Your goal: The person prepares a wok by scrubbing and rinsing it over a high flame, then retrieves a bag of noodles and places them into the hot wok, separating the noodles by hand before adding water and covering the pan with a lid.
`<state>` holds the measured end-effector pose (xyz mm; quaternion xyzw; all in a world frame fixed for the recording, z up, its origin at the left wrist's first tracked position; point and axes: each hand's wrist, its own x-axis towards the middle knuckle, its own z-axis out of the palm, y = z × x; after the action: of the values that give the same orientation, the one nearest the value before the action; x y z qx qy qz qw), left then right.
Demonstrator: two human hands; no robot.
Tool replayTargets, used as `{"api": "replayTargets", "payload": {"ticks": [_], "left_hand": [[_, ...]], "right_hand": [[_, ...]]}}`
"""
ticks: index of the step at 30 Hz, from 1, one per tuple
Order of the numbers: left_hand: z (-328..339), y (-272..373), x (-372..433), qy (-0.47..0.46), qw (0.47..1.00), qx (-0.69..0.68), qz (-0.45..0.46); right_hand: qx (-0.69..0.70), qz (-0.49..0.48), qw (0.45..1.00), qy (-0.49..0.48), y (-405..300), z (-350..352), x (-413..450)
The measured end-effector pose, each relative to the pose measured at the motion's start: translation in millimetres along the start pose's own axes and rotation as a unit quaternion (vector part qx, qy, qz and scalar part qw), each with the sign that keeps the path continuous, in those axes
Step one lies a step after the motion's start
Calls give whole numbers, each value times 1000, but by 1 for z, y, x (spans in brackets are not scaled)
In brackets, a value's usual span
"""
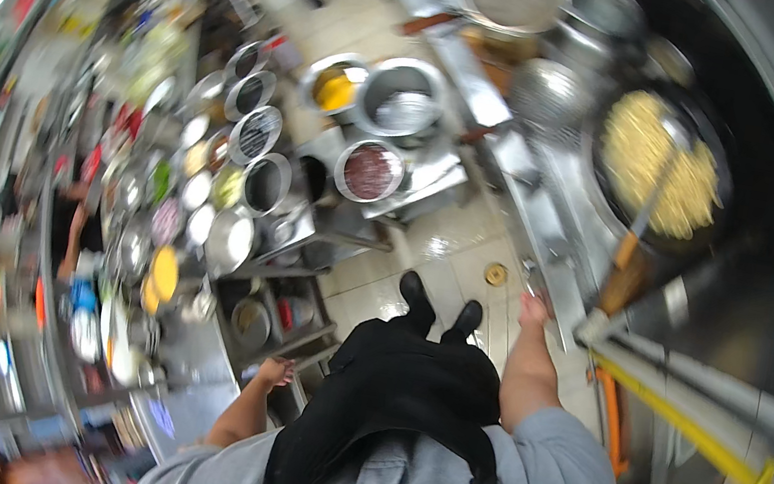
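My left hand (276, 371) hangs beside the open steel shelves of the prep counter, its fingers partly curled; blur hides whether it holds anything. By the steel edge of the cooking range, my right hand (534, 309) is closed around what looks like a small metal utensil (530, 272), though its kind is unclear. Beyond it at the right, a wok holds pale yellow noodles (632, 155), with a wooden-handled metal spatula (647, 207) lying across them. A bamboo wok brush (623, 283) rests near the spatula's handle.
On the left, the prep counter carries many bowls and round steel containers (267, 183). A low steel stand holds pots, one with dark red contents (369, 171). A floor drain (496, 274) lies in the tiled floor (433, 238). Another person's arm (74, 242) shows at the far left.
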<state>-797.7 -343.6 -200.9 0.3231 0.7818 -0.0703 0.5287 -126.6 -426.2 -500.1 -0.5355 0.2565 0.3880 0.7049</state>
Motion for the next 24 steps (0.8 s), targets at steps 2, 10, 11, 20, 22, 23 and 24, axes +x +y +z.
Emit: {"api": "replayTargets", "payload": {"ticks": [2, 10, 11, 20, 22, 23, 24], "left_hand": [[-12, -52, -27, 19, 998, -20, -51], [45, -122, -42, 60, 990, -126, -9], [48, -108, -42, 54, 993, -104, -14], [65, -132, -44, 55, 990, -131, -23], [62, -121, -36, 56, 989, -137, -15], [60, -114, -31, 55, 988, -142, -8], [57, -118, -26, 61, 988, -144, 1]], "right_hand": [[-19, 16, 999, 26, 7, 1, 8], [2, 70, 997, 11, -27, -24, 66], [-3, 64, 998, 15, -31, -34, 62], [-112, 49, 992, 26, -32, -1, 36], [-114, 38, 992, 31, -38, 0, 34], [-111, 32, 993, 37, -43, -4, 32], [-113, 31, 992, 36, -40, 2, 29]]}}
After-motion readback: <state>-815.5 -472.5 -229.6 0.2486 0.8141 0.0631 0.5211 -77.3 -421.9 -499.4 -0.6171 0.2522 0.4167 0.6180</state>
